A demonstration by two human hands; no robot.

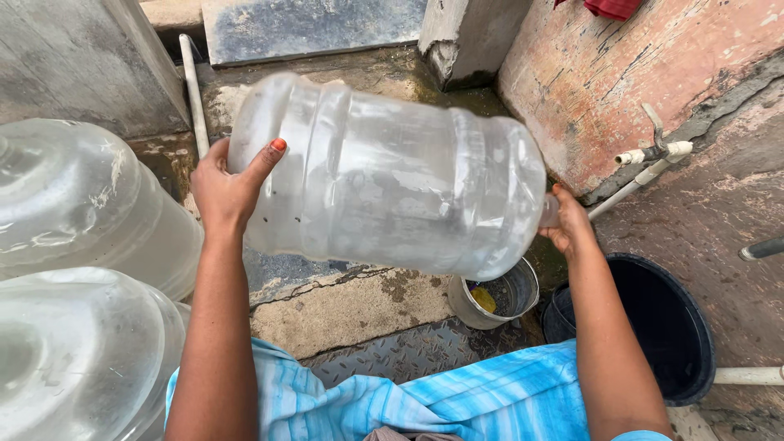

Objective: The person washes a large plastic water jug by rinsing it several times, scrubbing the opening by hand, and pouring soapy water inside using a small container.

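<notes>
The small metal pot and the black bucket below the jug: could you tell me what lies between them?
Nothing; in the head view, the metal pot and black bucket sit side by side, almost touching.

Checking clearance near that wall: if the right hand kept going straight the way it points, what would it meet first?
Probably the white plastic tap pipe on the stained concrete wall; the right hand points that way, though depth is unclear.
</notes>
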